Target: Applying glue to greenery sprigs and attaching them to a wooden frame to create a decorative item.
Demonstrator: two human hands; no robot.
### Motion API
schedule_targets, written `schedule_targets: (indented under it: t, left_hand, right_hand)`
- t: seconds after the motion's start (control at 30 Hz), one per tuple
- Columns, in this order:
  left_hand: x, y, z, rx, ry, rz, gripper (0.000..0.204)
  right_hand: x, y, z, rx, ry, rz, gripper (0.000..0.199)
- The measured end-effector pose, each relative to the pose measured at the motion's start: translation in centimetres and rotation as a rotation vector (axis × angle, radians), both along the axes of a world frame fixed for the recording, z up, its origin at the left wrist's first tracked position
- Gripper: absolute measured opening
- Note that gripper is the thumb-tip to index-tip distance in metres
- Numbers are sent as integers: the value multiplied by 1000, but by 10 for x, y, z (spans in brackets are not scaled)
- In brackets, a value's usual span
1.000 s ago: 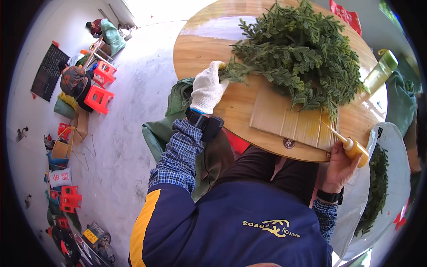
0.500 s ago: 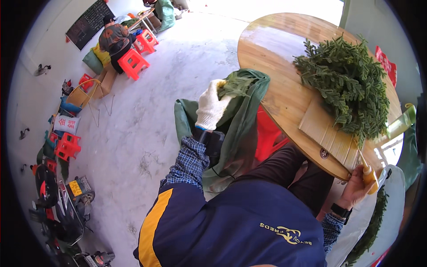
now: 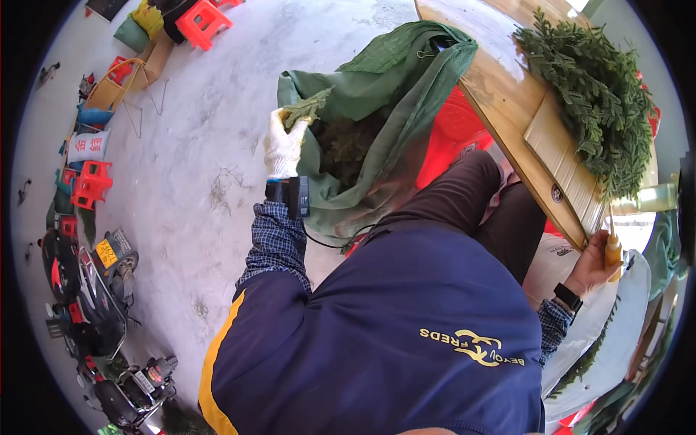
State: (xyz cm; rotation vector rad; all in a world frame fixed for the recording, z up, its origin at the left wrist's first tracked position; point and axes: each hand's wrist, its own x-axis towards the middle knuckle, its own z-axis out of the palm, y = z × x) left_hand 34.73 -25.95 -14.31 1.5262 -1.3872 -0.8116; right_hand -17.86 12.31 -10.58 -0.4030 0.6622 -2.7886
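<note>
My left hand (image 3: 284, 148), in a white knit glove, is closed on a green fir sprig (image 3: 312, 106) at the left rim of a large green cloth sack (image 3: 391, 54). Brownish-green foliage shows dimly inside the sack's open mouth. At the near edge of the wooden table (image 3: 500, 94), my bare right hand (image 3: 591, 262) is closed on a yellow-handled tool with a thin pointed tip (image 3: 613, 251). Its exact kind is unclear. Beyond that hand, a bushy mass of fir branches (image 3: 591, 94) rests on the table, partly over a corrugated cardboard piece (image 3: 554, 152).
A red stool (image 3: 457, 127) stands between the sack and the table. White sacks (image 3: 602, 326) with a strip of greenery are at my right. A light green cylinder (image 3: 649, 199) lies by the table's right edge. Motorbikes (image 3: 87, 290) and red stools (image 3: 91, 183) line the left wall.
My left hand has come out of the sack's mouth and moved left with the sprig. The view has shifted, so the table sits farther right. My right hand still holds the yellow tool.
</note>
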Motion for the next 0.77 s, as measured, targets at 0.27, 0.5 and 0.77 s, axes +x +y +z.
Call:
schedule_targets:
  t: [0.27, 0.5, 0.77]
  left_hand:
    - [-20, -17, -91, 24, -677, -379, 49]
    - [-44, -31, -29, -10, -229, -407, 19]
    - [-206, 4, 100, -456, -79, -1095, 17]
  right_hand:
    - [5, 8, 9, 42, 36, 28, 59]
    - [42, -10, 26, -19, -52, 28, 56]
    - [30, -14, 42, -154, -122, -34, 51]
